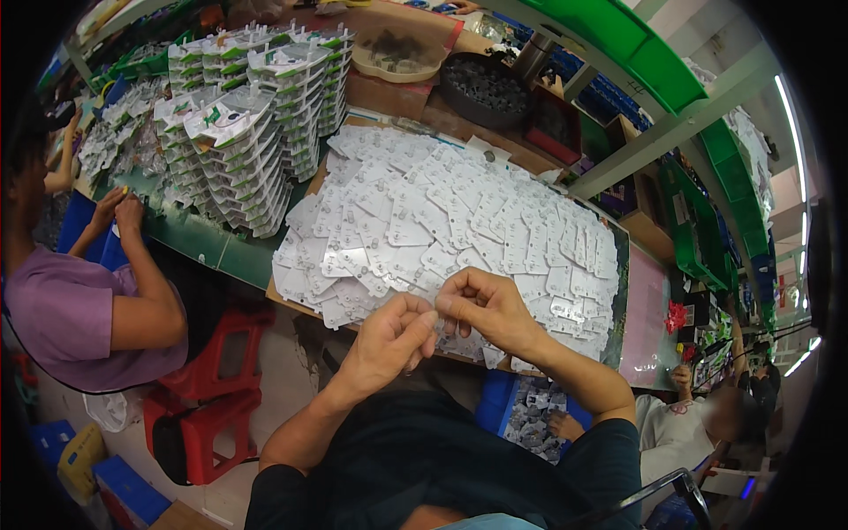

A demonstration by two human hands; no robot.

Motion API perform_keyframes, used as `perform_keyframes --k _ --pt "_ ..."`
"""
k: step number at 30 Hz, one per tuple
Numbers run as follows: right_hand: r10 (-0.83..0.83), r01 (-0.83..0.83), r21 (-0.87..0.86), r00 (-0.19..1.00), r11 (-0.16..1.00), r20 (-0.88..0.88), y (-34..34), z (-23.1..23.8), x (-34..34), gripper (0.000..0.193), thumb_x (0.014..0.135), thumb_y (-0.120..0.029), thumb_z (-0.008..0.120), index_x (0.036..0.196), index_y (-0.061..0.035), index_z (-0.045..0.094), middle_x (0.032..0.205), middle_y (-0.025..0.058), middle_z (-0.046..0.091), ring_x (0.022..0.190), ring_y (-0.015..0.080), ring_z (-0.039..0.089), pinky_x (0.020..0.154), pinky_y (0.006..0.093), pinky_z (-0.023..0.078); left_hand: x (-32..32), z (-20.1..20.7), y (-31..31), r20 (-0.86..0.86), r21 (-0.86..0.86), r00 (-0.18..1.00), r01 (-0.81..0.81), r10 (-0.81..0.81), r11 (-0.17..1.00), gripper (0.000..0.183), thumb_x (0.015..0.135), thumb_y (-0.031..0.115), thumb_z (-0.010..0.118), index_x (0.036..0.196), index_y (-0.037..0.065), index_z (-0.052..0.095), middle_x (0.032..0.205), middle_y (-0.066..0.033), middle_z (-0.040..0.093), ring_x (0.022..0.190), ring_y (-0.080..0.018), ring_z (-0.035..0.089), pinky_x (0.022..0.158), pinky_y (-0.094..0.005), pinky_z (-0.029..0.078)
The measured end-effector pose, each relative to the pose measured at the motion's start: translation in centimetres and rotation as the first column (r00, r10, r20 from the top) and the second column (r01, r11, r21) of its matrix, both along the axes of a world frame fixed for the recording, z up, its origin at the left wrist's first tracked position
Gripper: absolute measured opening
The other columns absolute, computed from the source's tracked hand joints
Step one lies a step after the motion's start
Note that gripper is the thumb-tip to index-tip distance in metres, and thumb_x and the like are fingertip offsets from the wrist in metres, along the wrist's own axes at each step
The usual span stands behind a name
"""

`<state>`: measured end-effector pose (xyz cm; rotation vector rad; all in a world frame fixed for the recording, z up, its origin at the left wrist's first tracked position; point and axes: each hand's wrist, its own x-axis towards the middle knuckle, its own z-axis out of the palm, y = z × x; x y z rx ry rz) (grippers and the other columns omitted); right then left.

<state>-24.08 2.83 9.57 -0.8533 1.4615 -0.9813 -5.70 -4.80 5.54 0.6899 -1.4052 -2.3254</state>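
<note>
Just above the near edge of a wide heap of flat white plastic plates (459,212), my two hands meet in front of my body. My left hand (391,340) is closed, thumb pressed to the fingers. Touching it at the fingertips, my right hand (484,309) is curled in a pinch as well. Whatever lies between the fingertips is too small or hidden to name. Many of the plates carry small clear round knobs, and they overlap across the cardboard under them.
Tall stacks of white-and-green plastic housings (234,132) stand at the left. Behind the heap are a black bowl of dark parts (484,84) and a beige tray (397,53). A blue bin (499,402) sits below right. A co-worker (79,309) works at left beside red stools (203,433).
</note>
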Motion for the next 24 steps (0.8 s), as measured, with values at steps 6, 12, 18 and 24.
perform_keyframes --k 6,12,18,24 --pt "0.065 -0.123 -0.213 0.963 0.969 -0.263 0.8 0.1 -0.3 0.015 0.087 -0.01 0.069 0.096 0.0003 0.063 0.087 0.0055 0.065 0.074 0.0114 0.062 0.065 0.0249 0.049 0.7 0.0 -1.3 -0.008 0.254 0.973 0.226 -0.232 0.94 0.023 0.099 0.024 0.055 0.102 0.002 0.054 0.072 -0.0024 0.058 0.05 -0.0034 0.046 0.041 -0.0162 0.03" --pt "0.026 -0.224 -0.355 0.874 0.908 -0.485 0.1 2.2 -1.8 0.014 0.084 -0.005 0.07 0.096 -0.0008 0.065 0.088 0.0073 0.065 0.078 0.0142 0.064 0.069 0.0265 0.052 1.1 0.0 -1.2 -0.067 0.352 0.951 0.305 -0.301 0.885 0.018 0.099 0.02 0.054 0.103 0.002 0.054 0.07 -0.0033 0.057 0.047 -0.0032 0.042 0.038 -0.0156 0.026" --pt "-0.243 0.061 -0.322 0.792 0.945 -0.561 -5.4 3.5 -10.5 0.014 0.085 -0.007 0.07 0.096 0.0018 0.066 0.08 0.0042 0.067 0.071 0.0088 0.061 0.065 0.023 0.049 2.0 -0.5 0.0 -0.027 0.338 0.93 0.354 -0.366 0.872 0.017 0.099 0.019 0.054 0.104 0.003 0.054 0.071 -0.0045 0.059 0.047 -0.0043 0.043 0.04 -0.0173 0.03" --pt "-0.227 0.094 -0.21 0.549 0.973 -0.804 -12.2 -1.3 -19.6 0.017 0.079 -0.012 0.072 0.091 0.0014 0.071 0.081 0.0138 0.071 0.074 0.0202 0.068 0.07 0.0312 0.052 2.9 -2.5 1.6 -0.01 0.396 0.898 0.408 -0.44 0.823 0.017 0.099 0.02 0.054 0.105 0.003 0.054 0.071 -0.0037 0.06 0.049 -0.0041 0.044 0.043 -0.017 0.032"
